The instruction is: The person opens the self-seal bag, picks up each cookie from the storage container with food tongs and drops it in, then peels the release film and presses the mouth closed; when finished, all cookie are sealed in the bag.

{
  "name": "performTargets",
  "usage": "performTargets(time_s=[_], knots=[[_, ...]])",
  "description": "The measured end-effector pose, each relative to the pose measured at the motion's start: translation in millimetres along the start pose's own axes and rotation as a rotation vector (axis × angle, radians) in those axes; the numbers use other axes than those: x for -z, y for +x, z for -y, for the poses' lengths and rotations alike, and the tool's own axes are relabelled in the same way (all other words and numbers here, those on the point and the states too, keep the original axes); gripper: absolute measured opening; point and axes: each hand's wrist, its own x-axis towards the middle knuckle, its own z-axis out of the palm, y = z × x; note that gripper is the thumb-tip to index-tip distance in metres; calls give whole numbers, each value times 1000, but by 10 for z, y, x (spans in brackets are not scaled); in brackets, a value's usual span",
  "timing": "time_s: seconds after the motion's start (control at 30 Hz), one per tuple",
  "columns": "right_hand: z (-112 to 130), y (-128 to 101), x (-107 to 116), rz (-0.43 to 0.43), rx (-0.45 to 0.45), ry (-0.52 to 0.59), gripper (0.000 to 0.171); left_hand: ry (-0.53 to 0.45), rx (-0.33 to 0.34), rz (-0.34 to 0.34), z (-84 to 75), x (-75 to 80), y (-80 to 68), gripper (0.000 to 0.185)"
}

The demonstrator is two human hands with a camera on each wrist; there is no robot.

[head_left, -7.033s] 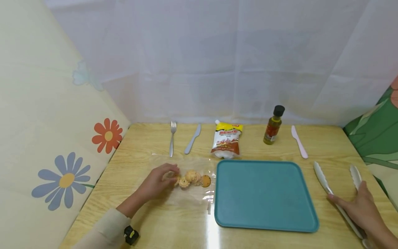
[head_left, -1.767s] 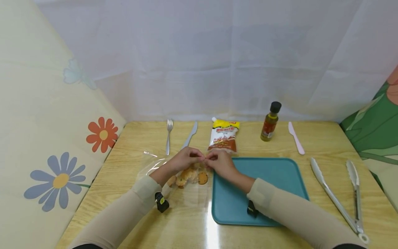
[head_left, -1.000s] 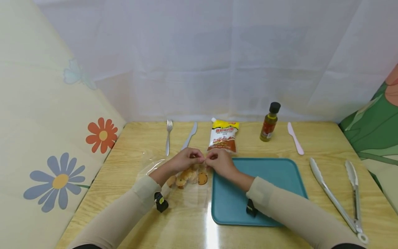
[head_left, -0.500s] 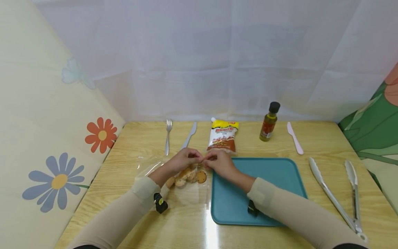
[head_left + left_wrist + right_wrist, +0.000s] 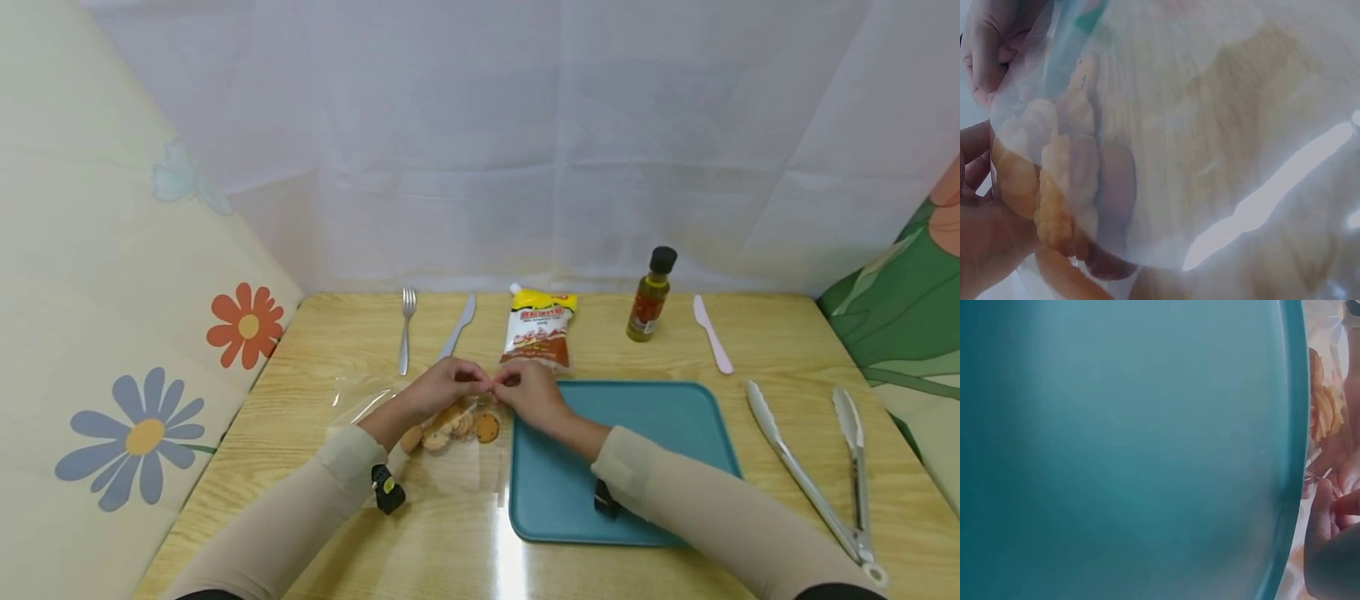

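Where the table [image 5: 315, 358] spreads in pale wood, a teal tray [image 5: 660, 433] lies right of centre, with the right forearm across its near left corner. Tongs [image 5: 817, 467] lie to the right of the tray, well apart from both hands. A clear bag [image 5: 420, 417] of cookies [image 5: 457, 423] lies just left of the tray, its right end lifted off the table. The left hand [image 5: 442, 387] and the right hand [image 5: 528, 392] meet above that end, each with fingers curled and pinching the bag's edge, fingertips almost touching. Along the far edge stand a pouch [image 5: 540, 333] and a bottle [image 5: 651, 293], with a fork [image 5: 406, 329] and a knife [image 5: 457, 327] to their left and a pink knife [image 5: 712, 333] to their right.
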Motion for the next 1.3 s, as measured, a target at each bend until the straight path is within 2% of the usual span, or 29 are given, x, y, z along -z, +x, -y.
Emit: performTargets(time_s=[0.2,0.37,0.57,0.8,0.9,1.07,1.3], knots=[[-32,-14,33,22,-15,37,7,25,-6,7,2,-5,0,14],[-56,-46,75,38,-58,117,5,41,-5,11,4,-2,6,14],[-66,-104,148,43,-94,223,8,91,-8,-53,41,-35,17,13],[-25,-211,235,92,-165,294,14,267,-84,-125,98,-164,5,12],[-16,-253,263,95,-195,354,17,301,-99,-169,117,-196,-3,12],[-12,-335,323,105,-212,405,18,308,-110,-196,128,-217,-9,10],[-20,-481,392,136,-243,401,17,279,-120,-191,127,-226,-14,10]])
